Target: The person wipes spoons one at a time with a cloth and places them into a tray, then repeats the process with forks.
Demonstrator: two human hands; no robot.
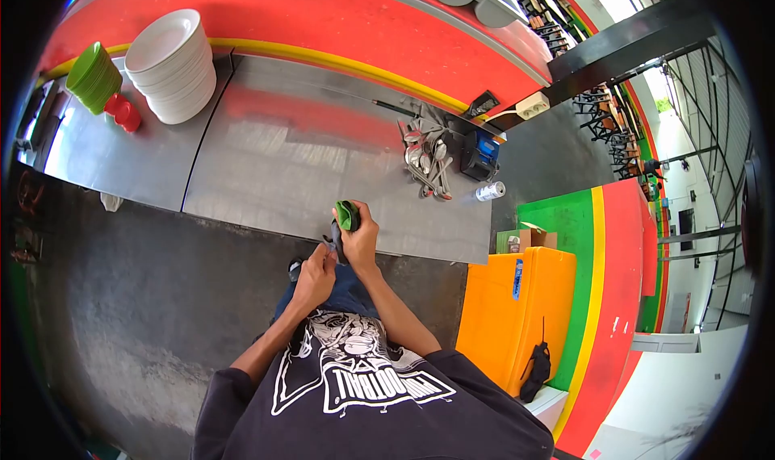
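Note:
In front of my body, my right hand (361,236) is wrapped around a bundled cloth (348,215), green at the top and dark at the sides. Below it, the fingers of my left hand (317,278) pinch a dark grey hanging part of the same bundle. Both hands are near the front edge of the metal table (282,161). Farther right on the tabletop lies a loose pile of spoons and forks (426,160), apart from both hands.
White plates (173,77) are stacked at the back left, beside green dishes (93,81) and a red container (123,113). A blue-and-black box (482,155) and a can (490,191) stand right of the cutlery. An orange cooler box (517,315) is on my right.

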